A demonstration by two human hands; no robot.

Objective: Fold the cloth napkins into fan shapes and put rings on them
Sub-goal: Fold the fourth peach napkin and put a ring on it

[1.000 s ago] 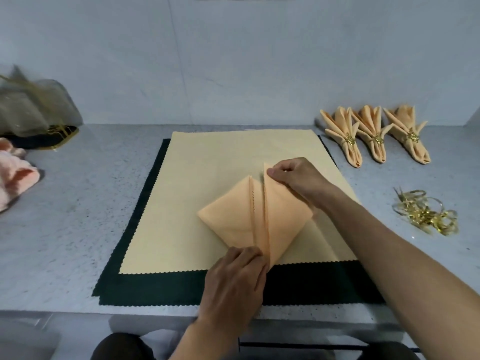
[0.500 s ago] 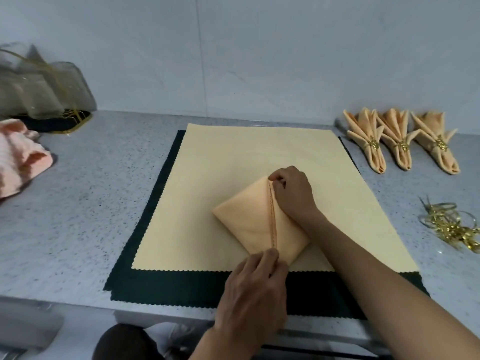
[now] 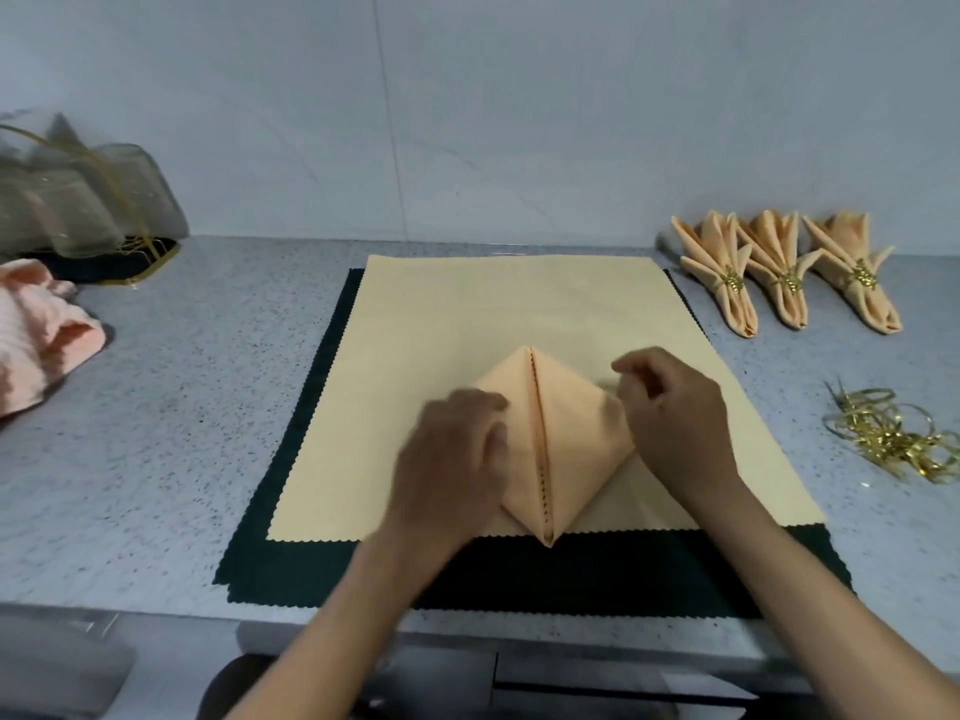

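From the head view: three finished peach cloth fan napkins (image 3: 784, 272) lined up at the far right of the speckled grey counter (image 3: 182, 407), each cinched by a gold ring, so that part of the job looks done. At centre, on a pale yellow mat (image 3: 467, 314) laid over a dark green scallop-edged mat (image 3: 597, 574), a fourth peach cloth napkin (image 3: 566, 433) folded into a diamond, its two flaps meeting along a stitched seam down the middle, near tip pointing at the counter's front edge. Judged to be mid-fold: no pleats, no fan, no ring on it yet. Loose gold wire rings (image 3: 893, 439) heaped at the right, well apart from the napkin. More crumpled pink cloth (image 3: 36, 340) at the left edge, perhaps waiting its turn. Left hand (image 3: 457, 459) over the napkin's left flap, too blurred to tell whether pressing flat or gripping. Right hand (image 3: 675, 423) at the right corner, fingers loosely curled with no cloth visibly pinched. Hard to make out: the napkin's left corner, hidden under the left hand; the sheer grey organza bag (image 3: 88, 194) far left, contents unclear; the pink cloth cut off by the frame.
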